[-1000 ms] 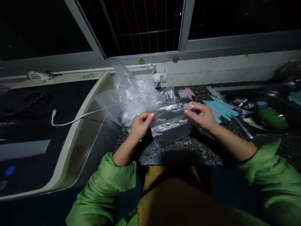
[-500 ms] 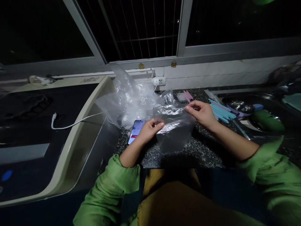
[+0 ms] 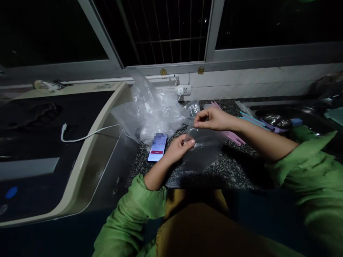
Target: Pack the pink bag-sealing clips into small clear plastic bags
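A thin clear plastic bag [image 3: 203, 155] hangs over the front of the granite counter, its lower part looking dark against the stone. My left hand [image 3: 179, 149] pinches its left edge between thumb and fingers. Just above, my right hand [image 3: 214, 119] is closed with thumb and fingertips together at the bag's upper left edge. Behind both hands lies a big crumpled heap of clear plastic bags [image 3: 158, 117]. A lit phone [image 3: 158, 148] rests on the counter left of my left hand.
Pink strips [image 3: 235, 138] and turquoise strips [image 3: 253, 120] lie to the right, partly behind my right arm. Further right is a sink with a metal bowl [image 3: 276, 121]. A washing machine [image 3: 88, 142] with a white cable [image 3: 88, 137] stands left. A wall socket [image 3: 184, 90] is behind.
My right hand has moved left along the bag's top, close to my left hand. The bag's upper part is less spread. Pink strips have come into view below my right forearm.
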Tool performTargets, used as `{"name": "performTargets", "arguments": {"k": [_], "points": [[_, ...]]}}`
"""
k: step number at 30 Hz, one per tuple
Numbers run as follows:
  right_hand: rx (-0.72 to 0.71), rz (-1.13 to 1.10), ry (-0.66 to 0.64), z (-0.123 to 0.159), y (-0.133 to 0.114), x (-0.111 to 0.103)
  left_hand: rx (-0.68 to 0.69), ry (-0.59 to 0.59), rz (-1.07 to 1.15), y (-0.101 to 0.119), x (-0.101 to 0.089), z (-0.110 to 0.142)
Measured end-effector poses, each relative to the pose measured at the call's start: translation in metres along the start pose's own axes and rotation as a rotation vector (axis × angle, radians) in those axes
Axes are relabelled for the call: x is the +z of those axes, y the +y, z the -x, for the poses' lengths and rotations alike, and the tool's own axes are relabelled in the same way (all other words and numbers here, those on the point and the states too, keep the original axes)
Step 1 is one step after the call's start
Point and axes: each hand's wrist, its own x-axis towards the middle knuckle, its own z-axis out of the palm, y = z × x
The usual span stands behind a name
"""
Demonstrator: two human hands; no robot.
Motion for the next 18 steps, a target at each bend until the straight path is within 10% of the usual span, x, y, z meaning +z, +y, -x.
{"name": "performTargets", "arguments": {"k": [18], "points": [[0.104, 0.03, 0.184, 0.005, -0.009, -0.022, -0.105, -0.009, -0.024, -0.044, -0.002, 0.026]]}}
